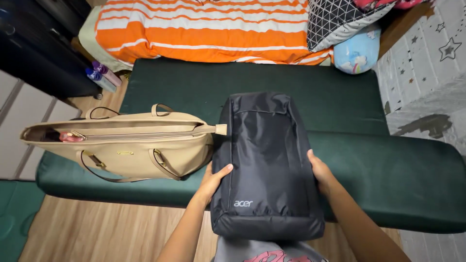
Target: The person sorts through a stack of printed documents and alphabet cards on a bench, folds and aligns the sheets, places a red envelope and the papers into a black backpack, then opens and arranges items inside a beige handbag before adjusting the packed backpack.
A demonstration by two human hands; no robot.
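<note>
Left hand, right hand gripping closed backpack, open tote alongside

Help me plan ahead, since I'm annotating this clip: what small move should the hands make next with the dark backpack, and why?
Probably slide the dark backpack further onto the green cushion. The left hand and right hand grip its sides, but its bottom end overhangs the cushion's near edge. The tan handbag lies close on the left, so straight ahead looks safest.

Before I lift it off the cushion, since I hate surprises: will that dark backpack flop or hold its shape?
The dark backpack looks padded and evenly filled, so it probably keeps its shape. Its smooth fabric may slip slightly; the left hand and right hand grip its sides.
</note>
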